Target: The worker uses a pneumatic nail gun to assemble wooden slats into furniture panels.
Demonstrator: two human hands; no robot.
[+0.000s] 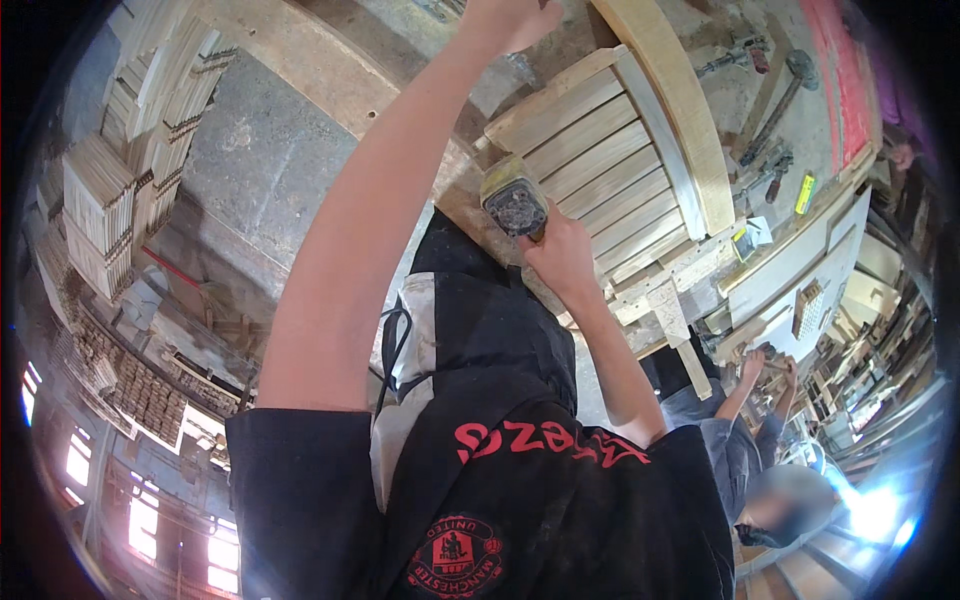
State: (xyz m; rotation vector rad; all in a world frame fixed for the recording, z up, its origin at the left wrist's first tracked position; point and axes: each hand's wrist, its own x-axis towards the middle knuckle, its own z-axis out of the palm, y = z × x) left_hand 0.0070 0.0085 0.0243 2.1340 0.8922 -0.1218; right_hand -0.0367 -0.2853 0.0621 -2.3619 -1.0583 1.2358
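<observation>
My right hand grips a yellowish tool with a dark, rounded-square end; its exact kind does not show. The tool is over the near left corner of a slatted wooden panel, which lies on the workbench. Along the panel's far right side runs a curved wooden rail. My left arm stretches forward, and my left hand is cut by the top edge. Its fingers look curled, and whatever they hold is hidden.
Stacked wooden pieces stand at left. A hammer, clamps and a small yellow box lie at right. At lower right, another person's hands work beside pale boards.
</observation>
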